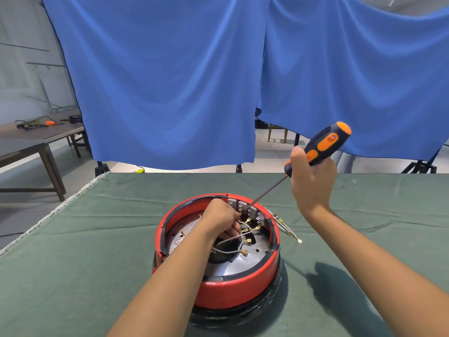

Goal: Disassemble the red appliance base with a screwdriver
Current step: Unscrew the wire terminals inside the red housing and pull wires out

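Observation:
The round red appliance base (233,291) lies opened on the green cloth, showing a metal plate, white wires with brass terminals and a row of grey connector blocks at its far rim. My left hand (222,218) reaches inside the base and pinches the wires near those blocks. Up to the right, my right hand (312,181) grips the black-and-orange screwdriver (320,145) by its handle. The shaft slants down to the left and its tip sits at the connector blocks (245,207).
Green cloth covers the table (97,251), whose left edge runs diagonally. Loose wires with ring terminals (288,229) hang over the base's right side. Blue curtains (170,81) hang behind the table. A second table (36,135) with cables stands at far left.

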A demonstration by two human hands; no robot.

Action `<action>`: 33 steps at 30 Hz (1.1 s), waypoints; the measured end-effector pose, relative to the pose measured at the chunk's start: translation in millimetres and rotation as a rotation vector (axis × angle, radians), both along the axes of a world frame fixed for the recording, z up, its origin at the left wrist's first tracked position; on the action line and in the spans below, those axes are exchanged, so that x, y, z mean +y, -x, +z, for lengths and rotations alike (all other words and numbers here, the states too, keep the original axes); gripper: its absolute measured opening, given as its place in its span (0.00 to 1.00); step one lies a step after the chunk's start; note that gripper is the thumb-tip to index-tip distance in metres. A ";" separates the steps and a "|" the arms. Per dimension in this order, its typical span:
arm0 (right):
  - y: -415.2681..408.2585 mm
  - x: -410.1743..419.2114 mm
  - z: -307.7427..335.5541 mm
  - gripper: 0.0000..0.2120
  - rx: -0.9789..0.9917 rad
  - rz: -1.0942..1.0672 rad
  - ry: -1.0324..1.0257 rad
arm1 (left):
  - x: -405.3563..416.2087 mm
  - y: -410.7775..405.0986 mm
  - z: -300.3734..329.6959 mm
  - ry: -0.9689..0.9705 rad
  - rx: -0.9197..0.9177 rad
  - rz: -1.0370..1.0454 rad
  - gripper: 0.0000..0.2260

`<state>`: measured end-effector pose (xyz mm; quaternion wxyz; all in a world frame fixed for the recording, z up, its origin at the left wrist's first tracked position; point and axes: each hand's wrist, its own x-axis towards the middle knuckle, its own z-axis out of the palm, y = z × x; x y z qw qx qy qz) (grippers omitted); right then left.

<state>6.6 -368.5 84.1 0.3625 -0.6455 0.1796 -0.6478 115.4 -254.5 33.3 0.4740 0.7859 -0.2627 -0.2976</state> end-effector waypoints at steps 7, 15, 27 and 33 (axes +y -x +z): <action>-9.0 -11.1 5.6 0.12 -0.004 -0.058 -0.069 | -0.6 -2.7 -0.4 -0.009 0.005 0.000 0.09; -4.7 -10.9 6.3 0.14 0.004 -0.064 -0.054 | 0.3 -1.6 0.2 0.002 0.008 0.000 0.11; -11.4 4.1 -0.4 0.21 0.058 -0.025 0.107 | 1.8 0.9 2.6 -0.012 -0.009 -0.011 0.10; -18.6 -15.3 -1.0 0.17 0.041 -0.058 -0.024 | 0.7 -1.8 3.0 -0.016 -0.003 -0.016 0.09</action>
